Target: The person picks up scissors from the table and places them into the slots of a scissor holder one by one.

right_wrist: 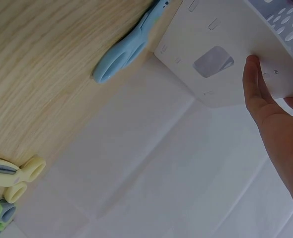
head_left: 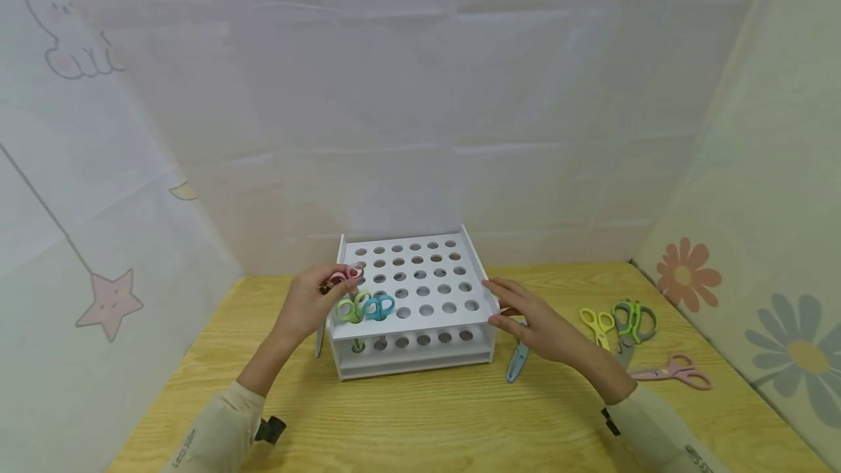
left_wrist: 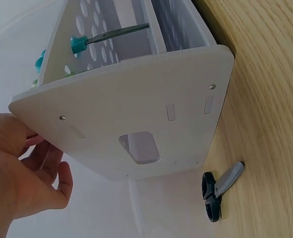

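Observation:
A white rack [head_left: 410, 327] with rows of round holes stands on the table. At its left side my left hand [head_left: 314, 301] pinches pink scissors [head_left: 355, 271] by the handle loops, over the holes. Most of their blades are hidden. Green-handled scissors [head_left: 348, 310] and teal-handled scissors [head_left: 379, 306] stand in front-row holes, handles up. The teal pair's blade [left_wrist: 119, 32] shows below the top shelf in the left wrist view. My right hand [head_left: 535, 320] holds the rack's right wall [right_wrist: 186, 49], with a fingertip on its outer face and other digits at the edge.
Light-blue scissors [right_wrist: 121, 52] lie close to the rack's right side. Farther right are yellow scissors [head_left: 598, 323], green-and-grey scissors [head_left: 634, 321] and pink scissors [head_left: 677, 372]. Dark-handled scissors [left_wrist: 215, 196] lie left of the rack. A pale cloth backdrop [head_left: 420, 130] borders the wooden table [head_left: 420, 422].

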Demonstrator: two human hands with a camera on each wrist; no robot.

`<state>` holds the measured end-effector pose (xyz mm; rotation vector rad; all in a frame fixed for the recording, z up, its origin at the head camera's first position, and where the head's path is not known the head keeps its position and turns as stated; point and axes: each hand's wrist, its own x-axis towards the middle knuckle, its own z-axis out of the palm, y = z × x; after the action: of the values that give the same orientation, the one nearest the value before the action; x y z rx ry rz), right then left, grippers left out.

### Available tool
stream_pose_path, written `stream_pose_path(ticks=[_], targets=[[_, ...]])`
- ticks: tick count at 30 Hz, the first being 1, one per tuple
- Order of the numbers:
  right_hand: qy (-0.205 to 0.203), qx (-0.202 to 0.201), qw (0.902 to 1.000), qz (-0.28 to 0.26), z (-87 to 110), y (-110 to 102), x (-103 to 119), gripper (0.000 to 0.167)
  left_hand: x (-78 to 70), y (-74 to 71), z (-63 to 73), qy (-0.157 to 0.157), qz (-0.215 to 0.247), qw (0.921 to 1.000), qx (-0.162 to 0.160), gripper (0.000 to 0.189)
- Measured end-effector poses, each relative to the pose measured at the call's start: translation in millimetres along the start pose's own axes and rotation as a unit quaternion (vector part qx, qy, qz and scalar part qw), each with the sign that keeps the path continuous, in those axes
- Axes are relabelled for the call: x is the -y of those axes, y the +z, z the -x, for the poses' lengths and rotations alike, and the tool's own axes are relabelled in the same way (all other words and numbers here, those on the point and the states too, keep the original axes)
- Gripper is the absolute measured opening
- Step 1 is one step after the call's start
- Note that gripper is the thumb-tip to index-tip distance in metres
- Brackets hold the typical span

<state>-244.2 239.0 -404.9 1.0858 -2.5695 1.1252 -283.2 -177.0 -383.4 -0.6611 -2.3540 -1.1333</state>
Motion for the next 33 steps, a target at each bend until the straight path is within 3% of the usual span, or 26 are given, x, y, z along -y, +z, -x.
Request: stream_pose_path(ticks=[18,28,33], targets=[[-0.008,-0.008,0.9998,0.018,-0.6,1.3,-1.7,0.061,-0.5,0.6,-3.2,-0.002,-0.054,0.9973,0.049,0.026],[-0.007,-0.009,0.9999,0.010,-0.9,2.7,-4.4,0.062,0.1,-1.7,-4.9,0.038,-0.103,0.9905,0.083,0.033],[-0.005,-0.008,0.9999,0.007,-2.0,4.2,-6.8,0.063,1.1,-2.4,-4.8,0.067,-0.124,0.9865,0.084,0.033]])
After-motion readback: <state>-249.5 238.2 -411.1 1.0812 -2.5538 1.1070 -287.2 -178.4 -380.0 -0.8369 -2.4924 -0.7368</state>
